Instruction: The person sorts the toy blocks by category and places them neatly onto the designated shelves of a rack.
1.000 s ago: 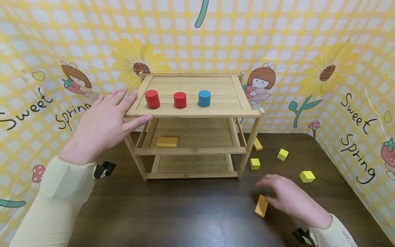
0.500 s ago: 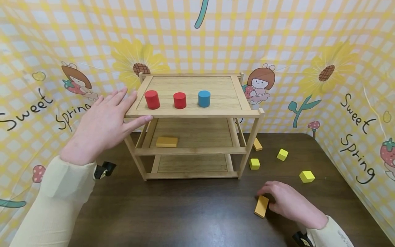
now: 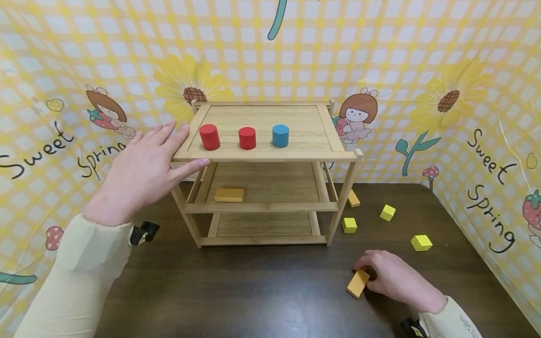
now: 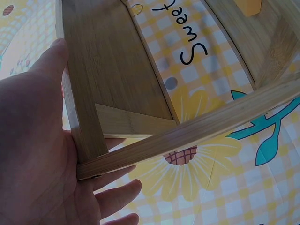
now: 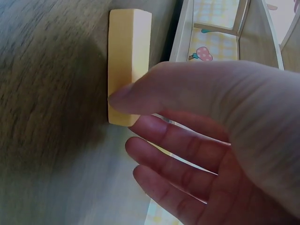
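In the head view my left hand (image 3: 139, 173) rests on the left front corner of the wooden shelf rack (image 3: 270, 156), fingers extended and thumb along the front edge. The left wrist view shows that corner of the rack (image 4: 89, 136) against the palm. At lower right, my right hand (image 3: 395, 279) pinches an orange rectangular block (image 3: 358, 284) by its far end, between thumb and fingers. Seen from the right wrist, the thumb lies across one end of the block (image 5: 123, 51), close to the dark table, with the other fingers loosely bent.
Two red cylinders (image 3: 209, 137) and a blue cylinder (image 3: 281, 136) stand on the top shelf. Another orange block (image 3: 229, 195) lies on the middle shelf. Right of the rack, the table (image 3: 236, 291) holds several yellow cubes (image 3: 387, 212) and an orange block (image 3: 353, 198).
My right hand has come down and toward me onto the orange block, its fingers closing on the far end. The block has turned slightly. The left hand has stayed put.
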Demonstrator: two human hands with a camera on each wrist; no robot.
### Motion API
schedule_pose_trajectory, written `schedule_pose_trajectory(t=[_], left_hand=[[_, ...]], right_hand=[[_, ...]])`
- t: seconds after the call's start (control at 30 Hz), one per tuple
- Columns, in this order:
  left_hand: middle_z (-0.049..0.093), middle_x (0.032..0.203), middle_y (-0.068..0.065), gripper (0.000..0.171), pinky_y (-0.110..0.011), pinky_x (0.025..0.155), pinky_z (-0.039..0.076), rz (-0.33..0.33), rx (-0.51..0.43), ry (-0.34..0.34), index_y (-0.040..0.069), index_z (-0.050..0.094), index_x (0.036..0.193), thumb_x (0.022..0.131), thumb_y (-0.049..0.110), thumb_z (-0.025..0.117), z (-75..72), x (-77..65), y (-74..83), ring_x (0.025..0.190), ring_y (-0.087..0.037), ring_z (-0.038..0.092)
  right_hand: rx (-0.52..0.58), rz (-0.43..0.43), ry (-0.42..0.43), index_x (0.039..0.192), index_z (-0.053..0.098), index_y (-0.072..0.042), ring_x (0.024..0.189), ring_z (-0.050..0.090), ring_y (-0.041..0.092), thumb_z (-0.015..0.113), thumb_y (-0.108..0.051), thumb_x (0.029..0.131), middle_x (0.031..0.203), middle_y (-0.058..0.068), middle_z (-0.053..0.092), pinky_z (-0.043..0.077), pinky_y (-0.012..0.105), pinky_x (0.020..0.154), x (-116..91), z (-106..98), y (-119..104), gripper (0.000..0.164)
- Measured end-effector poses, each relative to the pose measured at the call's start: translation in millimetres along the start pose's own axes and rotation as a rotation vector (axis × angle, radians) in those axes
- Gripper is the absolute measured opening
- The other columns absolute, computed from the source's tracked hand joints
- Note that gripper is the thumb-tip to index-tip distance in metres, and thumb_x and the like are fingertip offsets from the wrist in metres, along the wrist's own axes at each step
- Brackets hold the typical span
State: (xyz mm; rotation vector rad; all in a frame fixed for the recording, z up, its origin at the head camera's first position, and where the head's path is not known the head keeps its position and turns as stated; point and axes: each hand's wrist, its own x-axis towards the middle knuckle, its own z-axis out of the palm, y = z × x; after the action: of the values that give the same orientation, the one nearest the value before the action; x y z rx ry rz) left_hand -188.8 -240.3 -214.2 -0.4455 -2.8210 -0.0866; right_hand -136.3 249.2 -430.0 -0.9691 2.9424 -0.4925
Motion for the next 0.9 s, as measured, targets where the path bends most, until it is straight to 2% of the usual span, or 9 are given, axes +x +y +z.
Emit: schedule_pose_trajectory(t=[0.4,0.7,0.9], left_hand=[[0.025,0.162,-0.025,0.092,-0.064,0.119,0.008,0.001,0.002,-0.003,0.006,0.031,0.16,0.098,0.073,0.04,0.6,0.2,-0.7,0.149,-0.045,0.02],[0.026,0.162,-0.026,0.093,-0.064,0.119,0.008,-0.002,0.001,-0.005,0.005,0.032,0.16,0.098,0.073,0.04,0.5,0.1,0.2,0.149,-0.045,0.02],[0.024,0.163,-0.026,0.093,-0.064,0.119,0.007,-0.001,0.002,-0.005,0.005,0.03,0.16,0.098,0.073,0.04,0.1,0.8,0.2,0.149,-0.045,0.02]], right_hand=[[0.03,0.011,0.006,0.089,0.074,-0.016,0.072,0.053,0.003,0.088,-0.008,0.067,0.082,-0.015,0.058,0.05,0.027,0.063,-0.6,0.4,2.1,0.028],[0.042,-0.005,0.004,0.087,0.073,-0.015,0.072,0.053,0.003,0.083,0.0,0.064,0.081,-0.016,0.059,0.049,0.027,0.062,0.4,2.7,4.5,0.029],[0.041,0.001,0.03,0.089,0.075,-0.015,0.074,0.054,0.004,0.083,-0.003,0.067,0.083,-0.015,0.061,0.051,0.029,0.064,2.0,1.6,3.8,0.026]])
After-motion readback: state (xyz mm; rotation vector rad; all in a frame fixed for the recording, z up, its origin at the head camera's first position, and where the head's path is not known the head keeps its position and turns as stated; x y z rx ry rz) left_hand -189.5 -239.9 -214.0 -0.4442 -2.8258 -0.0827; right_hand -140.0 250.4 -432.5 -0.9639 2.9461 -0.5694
